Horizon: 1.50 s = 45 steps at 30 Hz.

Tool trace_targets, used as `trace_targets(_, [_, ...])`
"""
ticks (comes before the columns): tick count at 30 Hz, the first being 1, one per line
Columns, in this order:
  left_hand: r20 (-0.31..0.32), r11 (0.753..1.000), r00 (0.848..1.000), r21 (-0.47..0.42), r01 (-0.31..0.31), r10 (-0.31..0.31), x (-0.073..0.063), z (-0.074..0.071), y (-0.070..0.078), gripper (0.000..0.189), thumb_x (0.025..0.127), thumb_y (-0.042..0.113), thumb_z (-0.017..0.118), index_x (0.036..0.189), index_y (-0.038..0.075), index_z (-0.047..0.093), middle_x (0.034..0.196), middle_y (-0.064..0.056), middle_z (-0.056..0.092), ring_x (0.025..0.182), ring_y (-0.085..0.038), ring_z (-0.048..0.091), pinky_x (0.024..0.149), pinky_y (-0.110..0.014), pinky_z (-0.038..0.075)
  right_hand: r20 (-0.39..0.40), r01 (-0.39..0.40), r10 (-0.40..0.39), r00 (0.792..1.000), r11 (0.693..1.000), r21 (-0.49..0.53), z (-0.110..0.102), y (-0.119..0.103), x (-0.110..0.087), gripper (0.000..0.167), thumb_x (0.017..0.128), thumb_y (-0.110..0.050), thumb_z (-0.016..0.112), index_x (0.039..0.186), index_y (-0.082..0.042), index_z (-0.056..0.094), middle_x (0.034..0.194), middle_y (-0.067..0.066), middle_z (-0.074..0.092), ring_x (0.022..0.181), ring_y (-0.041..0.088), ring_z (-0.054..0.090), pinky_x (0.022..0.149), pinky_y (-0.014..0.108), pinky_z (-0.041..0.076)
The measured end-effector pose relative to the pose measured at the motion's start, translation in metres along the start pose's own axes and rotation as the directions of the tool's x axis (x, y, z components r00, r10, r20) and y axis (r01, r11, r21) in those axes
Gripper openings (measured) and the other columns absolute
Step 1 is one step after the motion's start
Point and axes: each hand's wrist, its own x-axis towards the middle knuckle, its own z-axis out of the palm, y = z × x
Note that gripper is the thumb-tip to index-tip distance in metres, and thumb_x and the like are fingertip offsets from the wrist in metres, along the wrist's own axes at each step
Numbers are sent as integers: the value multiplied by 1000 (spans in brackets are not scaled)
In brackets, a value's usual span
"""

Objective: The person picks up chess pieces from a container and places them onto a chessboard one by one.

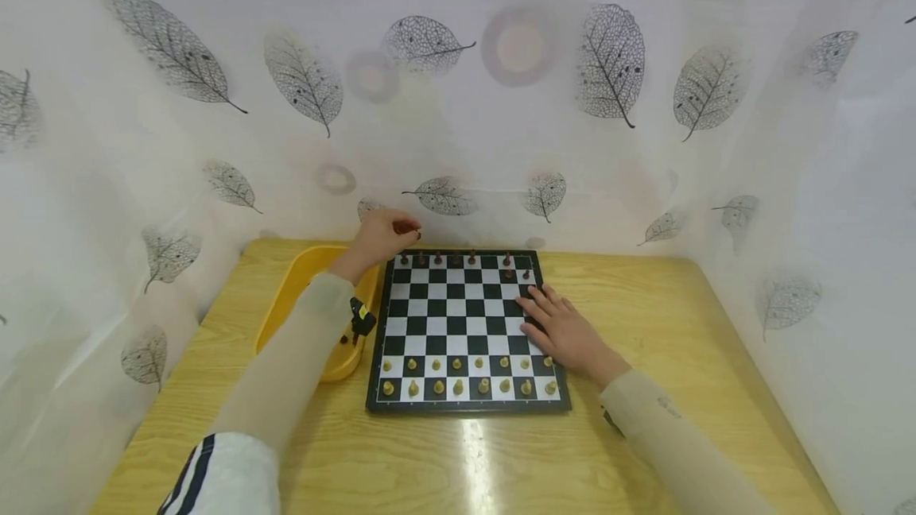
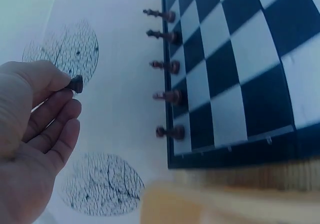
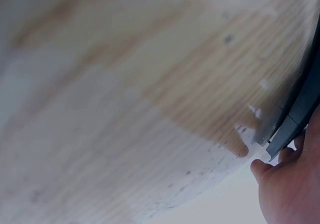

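The pale wood-grain surface (image 1: 429, 459) is seen nearest, in front of the square black-and-white chessboard (image 1: 456, 312) with its dark frame. Along the board's near side, two rows of small gold-coloured chess pieces (image 1: 458, 388) are set upright. To the board's left, an open yellow plastic tray (image 1: 286, 292) is placed, with a few small dark pieces (image 1: 343, 338) left inside it, partly covered by the left forearm. The right hand (image 1: 568, 336) is laid with fingers spread over the board's right edge; no piece is seen in it.

At the board's far side, a row of dark brown chess pieces (image 1: 438, 259) is stood along the edge, with a gap right of the fifth from the left; two shorter brown pieces (image 1: 509, 273) are stood in front of the row's right end. Just above the board's far left corner, a small dark brown chess piece (image 2: 76, 83) is pinched between thumb and finger in the grip of the left hand (image 1: 378, 237), the nearer hand to it. Its broad end is pointed away from the fingers, the long axis roughly in line with the standing row.
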Motion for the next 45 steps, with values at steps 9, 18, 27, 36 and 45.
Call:
trace_targets(9, [54,998,998,49,-44,41,17,25,23,31,104,17,64,129,1,73,122,-16,74,109,-31,69,96,-45,59,10,-4,4,1000,1000,1,-2,-1,0,65,111,-58,34,166,-24,34,175,10,25,164,39,15,128,63,24])
trace_targets(18, [100,1000,995,22,-16,14,28,47,41,31,100,16,69,127,3,74,122,-13,75,109,-27,69,95,-40,60,7,3,-3,1000,1000,6,-4,-2,0,65,111,-57,36,166,-24,35,174,11,27,163,41,17,128,63,25])
trace_targets(27, [149,997,988,62,-44,34,39,66,48,30,103,18,67,129,4,74,121,-10,76,107,-24,70,91,-38,60,3,3,-3,1000,1000,-1,-6,-4,1,64,111,-57,37,166,-24,36,174,10,28,163,40,17,128,63,25])
trace_targets(36, [174,992,982,95,-88,70,55,93,53,29,104,14,64,129,2,73,125,-12,74,111,-26,70,97,-41,59,7,-4,4,1000,1000,1,-8,-4,-1,64,111,-56,37,166,-24,36,174,10,27,163,40,17,128,63,26])
trace_targets(45, [188,978,978,173,-120,87,56,115,51,26,101,8,65,124,1,76,121,-13,76,109,-26,72,96,-41,60,9,1,-1,1000,1000,1,-6,-4,-1,64,111,-56,37,166,-24,36,174,10,27,163,39,16,128,63,26])
